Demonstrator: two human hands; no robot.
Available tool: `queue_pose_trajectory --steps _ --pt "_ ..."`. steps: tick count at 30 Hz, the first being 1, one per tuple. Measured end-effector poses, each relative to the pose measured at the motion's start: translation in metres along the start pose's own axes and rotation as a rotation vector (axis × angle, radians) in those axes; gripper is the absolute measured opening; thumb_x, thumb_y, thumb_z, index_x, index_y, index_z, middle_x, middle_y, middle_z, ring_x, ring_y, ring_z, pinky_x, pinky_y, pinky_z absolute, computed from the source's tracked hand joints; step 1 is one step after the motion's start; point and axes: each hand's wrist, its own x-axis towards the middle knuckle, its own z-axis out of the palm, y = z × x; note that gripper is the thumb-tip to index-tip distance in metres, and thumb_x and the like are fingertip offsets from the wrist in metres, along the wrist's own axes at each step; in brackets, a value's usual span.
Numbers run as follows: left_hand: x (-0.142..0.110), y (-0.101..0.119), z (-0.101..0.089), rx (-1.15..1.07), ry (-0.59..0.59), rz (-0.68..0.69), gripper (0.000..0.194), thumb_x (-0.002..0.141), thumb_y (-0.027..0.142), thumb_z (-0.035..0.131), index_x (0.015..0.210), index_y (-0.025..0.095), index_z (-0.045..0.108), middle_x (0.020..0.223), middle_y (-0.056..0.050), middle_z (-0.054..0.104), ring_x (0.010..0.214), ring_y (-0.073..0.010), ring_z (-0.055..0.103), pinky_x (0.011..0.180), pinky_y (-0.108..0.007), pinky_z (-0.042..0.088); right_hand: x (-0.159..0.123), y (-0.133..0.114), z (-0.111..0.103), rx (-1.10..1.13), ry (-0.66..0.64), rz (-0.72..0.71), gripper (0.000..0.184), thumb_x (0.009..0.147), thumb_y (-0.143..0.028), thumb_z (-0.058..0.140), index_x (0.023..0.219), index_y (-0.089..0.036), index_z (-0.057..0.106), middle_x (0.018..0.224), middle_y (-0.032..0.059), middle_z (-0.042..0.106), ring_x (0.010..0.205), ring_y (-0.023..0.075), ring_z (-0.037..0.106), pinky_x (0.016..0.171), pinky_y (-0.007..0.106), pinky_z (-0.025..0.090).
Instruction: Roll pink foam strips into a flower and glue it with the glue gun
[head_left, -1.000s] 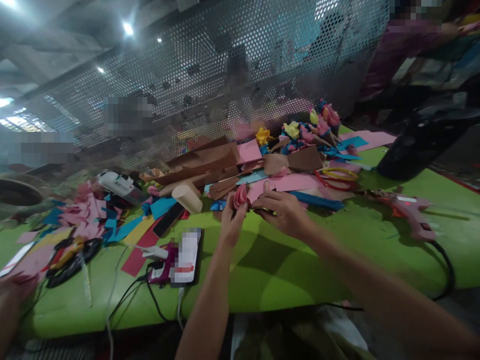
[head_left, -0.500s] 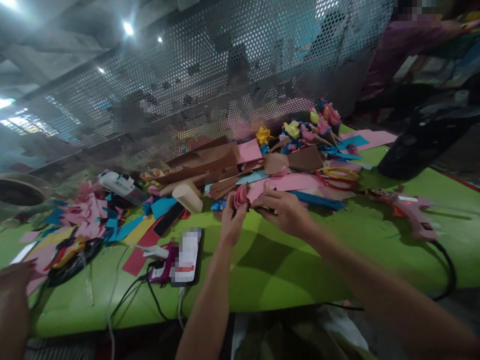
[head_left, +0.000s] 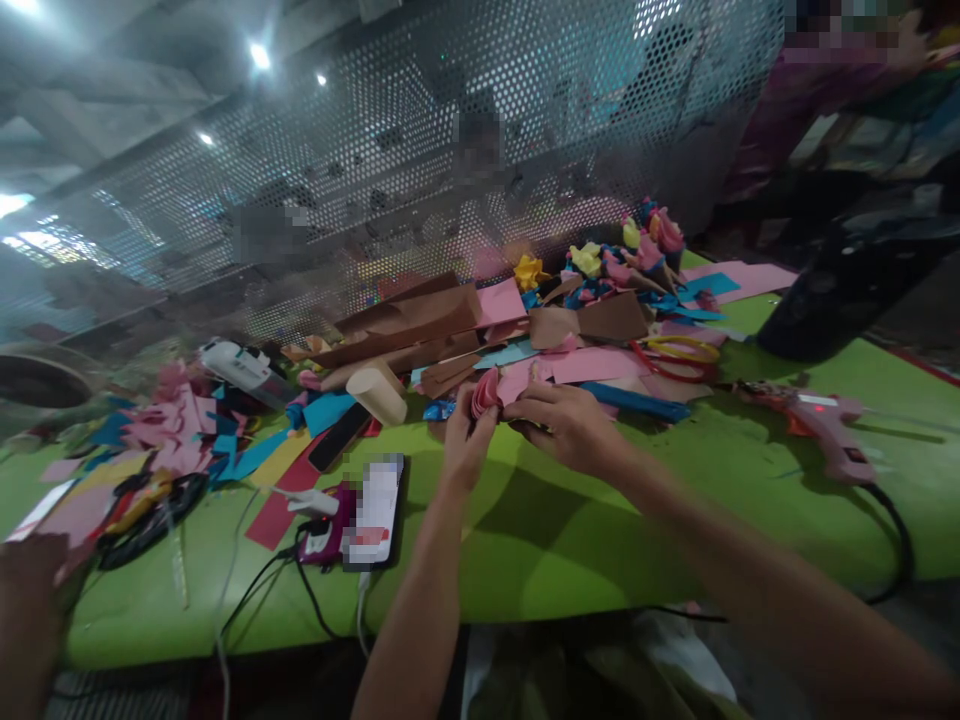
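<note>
My left hand [head_left: 465, 442] is closed around a small pink folded paper piece [head_left: 485, 391], held upright just above the green table [head_left: 570, 540]. Facing it from the right, my right hand [head_left: 564, 424] pinches the same pink piece with its fingers curled. Both hands hover at the near edge of a heap of brown, pink and blue paper sheets [head_left: 480, 335].
A pink glue gun [head_left: 825, 425] with a black cord lies at the right. A phone [head_left: 373, 510] and cables lie left of my hands, a white glue gun [head_left: 240, 367] farther back. Paper flowers [head_left: 630, 255] are piled behind. Another person's hand [head_left: 30, 600] shows at the bottom left. A perforated metal screen [head_left: 450, 150] backs the table.
My hands stay on the pink piece with only slight finger shifts. The other person's hand at the bottom left has moved a little.
</note>
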Motion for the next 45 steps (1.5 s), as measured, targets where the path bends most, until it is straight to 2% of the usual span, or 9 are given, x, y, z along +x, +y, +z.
queue_pose_trajectory --steps 8,13,18,21,26,33,38,41,45 --pt "-0.001 0.007 -0.001 0.073 -0.054 0.049 0.016 0.088 0.033 0.055 0.099 0.023 0.057 0.086 0.001 0.056 0.080 -0.0145 0.049 0.077 -0.026 0.041 -0.002 -0.001 -0.007 0.022 -0.046 0.040 0.023 0.087 -0.012 0.059 0.104 -0.021 0.073 0.092 0.0065 0.074 0.081 0.0186 0.068 0.067 0.027 0.046" --pt "-0.002 0.012 -0.001 0.062 -0.053 0.060 0.014 0.087 0.032 0.056 0.097 0.023 0.057 0.084 0.001 0.055 0.078 -0.0141 0.048 0.075 -0.026 0.041 -0.023 -0.013 -0.037 0.042 0.018 0.231 0.020 0.094 -0.023 0.057 0.108 -0.024 0.071 0.099 0.0067 0.073 0.078 0.0181 0.068 0.069 0.029 0.052" --pt "-0.002 0.015 -0.001 0.079 -0.070 0.106 0.011 0.087 0.030 0.054 0.095 0.023 0.055 0.082 0.002 0.055 0.076 -0.0137 0.047 0.073 -0.026 0.039 -0.094 -0.006 -0.095 -0.237 0.180 0.522 0.017 0.093 -0.030 0.057 0.102 -0.026 0.070 0.098 0.0088 0.072 0.079 0.0241 0.068 0.077 0.037 0.052" --pt "-0.001 0.015 -0.001 0.084 -0.075 0.119 0.011 0.086 0.031 0.055 0.094 0.023 0.056 0.079 0.003 0.053 0.073 -0.0136 0.045 0.070 -0.025 0.037 -0.145 0.011 -0.127 -0.491 0.252 0.816 0.020 0.088 -0.035 0.059 0.102 -0.025 0.069 0.099 0.0111 0.069 0.072 0.0247 0.066 0.071 0.039 0.050" --pt "0.003 0.013 0.000 0.086 -0.045 0.137 0.015 0.085 0.035 0.057 0.093 0.023 0.057 0.080 0.002 0.052 0.074 -0.0145 0.045 0.070 -0.027 0.037 -0.188 0.023 -0.151 -0.599 0.126 1.262 0.043 0.084 -0.054 0.058 0.104 -0.018 0.068 0.101 0.0149 0.067 0.076 0.0260 0.063 0.066 0.038 0.045" --pt "0.007 0.014 -0.001 0.103 -0.066 0.133 0.018 0.083 0.037 0.056 0.095 0.023 0.057 0.081 0.002 0.054 0.076 -0.0151 0.048 0.071 -0.028 0.038 -0.163 0.034 -0.144 -0.571 0.028 1.402 0.052 0.076 -0.062 0.061 0.105 -0.019 0.067 0.095 0.0100 0.070 0.083 0.0269 0.065 0.061 0.031 0.037" --pt "0.008 0.012 -0.001 0.060 -0.056 0.131 0.020 0.081 0.036 0.059 0.096 0.023 0.058 0.080 0.002 0.054 0.074 -0.0147 0.049 0.069 -0.028 0.039 -0.144 0.041 -0.156 -0.145 0.299 1.580 0.027 0.059 -0.037 0.066 0.080 -0.020 0.064 0.054 0.0023 0.055 0.061 0.0229 0.054 0.055 0.032 0.030" --pt "0.005 0.011 0.000 -0.010 -0.054 0.122 0.019 0.083 0.036 0.058 0.097 0.023 0.058 0.082 0.001 0.056 0.075 -0.0145 0.049 0.071 -0.027 0.040 -0.137 0.027 -0.162 0.063 0.339 1.517 0.024 0.055 -0.038 0.058 0.073 -0.023 0.056 0.051 -0.0012 0.047 0.049 0.0174 0.045 0.050 0.032 0.031" --pt "0.002 0.006 0.003 -0.099 -0.069 0.088 0.022 0.083 0.037 0.060 0.101 0.024 0.059 0.086 0.001 0.057 0.076 -0.0138 0.048 0.073 -0.027 0.041 -0.124 -0.004 -0.158 0.416 0.399 1.283 0.033 0.055 -0.035 0.059 0.085 -0.024 0.057 0.078 0.0056 0.063 0.045 0.0112 0.035 0.046 0.032 0.025"
